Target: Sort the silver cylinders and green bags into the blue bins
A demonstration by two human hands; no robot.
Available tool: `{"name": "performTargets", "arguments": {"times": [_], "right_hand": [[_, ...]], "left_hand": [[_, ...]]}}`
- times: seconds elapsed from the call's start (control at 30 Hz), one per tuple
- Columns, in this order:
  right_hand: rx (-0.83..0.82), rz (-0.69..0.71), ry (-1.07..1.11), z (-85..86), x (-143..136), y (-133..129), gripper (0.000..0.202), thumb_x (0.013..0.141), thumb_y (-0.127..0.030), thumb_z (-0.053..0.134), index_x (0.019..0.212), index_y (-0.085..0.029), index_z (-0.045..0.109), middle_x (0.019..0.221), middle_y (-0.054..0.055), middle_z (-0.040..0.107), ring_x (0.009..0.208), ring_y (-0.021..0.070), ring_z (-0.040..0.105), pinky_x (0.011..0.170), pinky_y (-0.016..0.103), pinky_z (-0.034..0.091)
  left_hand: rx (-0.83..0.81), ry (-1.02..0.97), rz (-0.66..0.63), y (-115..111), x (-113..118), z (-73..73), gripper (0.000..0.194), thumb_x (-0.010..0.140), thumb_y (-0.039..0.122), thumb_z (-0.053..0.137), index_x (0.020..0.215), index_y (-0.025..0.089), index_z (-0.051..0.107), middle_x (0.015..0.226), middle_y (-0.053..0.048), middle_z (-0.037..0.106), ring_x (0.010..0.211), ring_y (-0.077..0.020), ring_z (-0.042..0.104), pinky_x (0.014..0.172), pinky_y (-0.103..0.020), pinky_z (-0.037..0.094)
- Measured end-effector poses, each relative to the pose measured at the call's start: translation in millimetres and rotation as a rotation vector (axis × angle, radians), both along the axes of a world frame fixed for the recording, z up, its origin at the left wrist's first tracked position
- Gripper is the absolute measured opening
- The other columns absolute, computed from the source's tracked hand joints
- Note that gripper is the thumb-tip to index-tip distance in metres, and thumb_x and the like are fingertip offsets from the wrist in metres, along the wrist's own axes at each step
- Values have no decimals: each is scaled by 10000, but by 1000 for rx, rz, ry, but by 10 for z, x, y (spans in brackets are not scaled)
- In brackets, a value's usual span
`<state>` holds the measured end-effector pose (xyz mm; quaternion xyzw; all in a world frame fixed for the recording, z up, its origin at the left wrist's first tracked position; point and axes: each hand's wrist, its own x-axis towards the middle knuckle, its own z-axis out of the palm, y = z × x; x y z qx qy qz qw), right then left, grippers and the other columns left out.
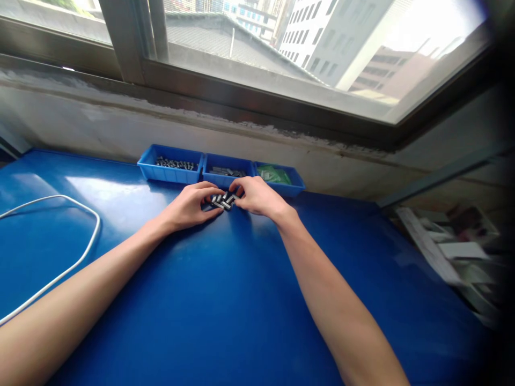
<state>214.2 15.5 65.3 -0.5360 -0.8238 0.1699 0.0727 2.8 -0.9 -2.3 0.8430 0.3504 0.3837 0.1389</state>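
A small heap of short silvery metal pins (223,201) lies on the blue tabletop between my two hands. My left hand (197,205) is curled round the heap's left side, thumb in front and fingers behind, touching the pins. From the right, my right hand (255,197) closes thumb and fingers on the pins at that end. Its fingertips partly hide what they grip. Just behind the hands stands a blue bin (208,174) with similar long metal pieces (227,171) in it.
To its left, another blue bin (169,174) holds many small screw-like metal parts (177,163). A third bin (295,187) contains green plastic bags (273,173). A white cable (96,225) loops over the table's left side. Behind the bins are a wall and window (241,80).
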Motion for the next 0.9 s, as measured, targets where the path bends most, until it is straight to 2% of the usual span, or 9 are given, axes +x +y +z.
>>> {"name": "performTargets", "arguments": {"times": [0.17, 0.33, 0.43, 0.5, 0.57, 0.63, 0.9], "right_hand": [[38, -81, -84, 18, -34, -13, 249, 763, -79, 669, 970, -178, 766, 871, 75, 766, 775, 192, 691, 683, 250, 478], [-78, -66, -118, 100, 43, -10, 225, 655, -85, 737, 859, -171, 775, 707, 66, 749, 701, 226, 712, 669, 287, 528], [-267, -43, 82, 172, 108, -14, 121, 691, -123, 748, 799, -167, 778, 622, 42, 731, 646, 219, 730, 649, 283, 562], [-408, -21, 356, 210, 138, -18, 112, 735, -177, 774, 844, -158, 789, 707, 54, 770, 699, 213, 757, 681, 276, 594], [-511, 4, 631, 229, 159, -16, 203, 743, -253, 832, 910, -145, 791, 840, 82, 800, 796, 216, 777, 736, 278, 618], [-567, 15, 798, 222, 179, -2, 306, 712, -314, 894, 941, -141, 787, 918, 98, 806, 872, 220, 780, 787, 284, 627], [-631, -48, 956, 111, 259, 103, 325, 699, -279, 928, 965, -161, 784, 961, 85, 818, 947, 189, 779, 865, 257, 612]], "left_hand": [[9, 27, -27, -3, -12, -9, 339, 849, 261, 708, 1167, 147, 748, 1143, -102, 717, 928, -194, 695, 837, -284, 558], [29, 61, -5, 2, -25, -21, 367, 845, 245, 687, 1198, 159, 740, 1172, -98, 712, 1010, -224, 679, 904, -318, 548], [28, 46, -9, 1, -23, -19, 370, 840, 237, 680, 1197, 157, 737, 1164, -94, 709, 1011, -219, 678, 912, -313, 546], [27, 39, -16, -1, -23, -13, 371, 836, 239, 681, 1194, 159, 734, 1154, -93, 707, 1006, -216, 678, 910, -311, 544], [28, 35, -20, -6, -24, -3, 362, 832, 246, 685, 1182, 163, 734, 1140, -91, 705, 1001, -218, 678, 910, -315, 540], [25, 24, -23, -15, -26, 9, 341, 826, 245, 686, 1154, 166, 736, 1119, -87, 699, 986, -217, 677, 900, -317, 538], [35, 43, -9, -11, -33, 32, 228, 771, 161, 657, 990, 179, 719, 1017, -60, 705, 952, -230, 620, 895, -356, 511]]}}
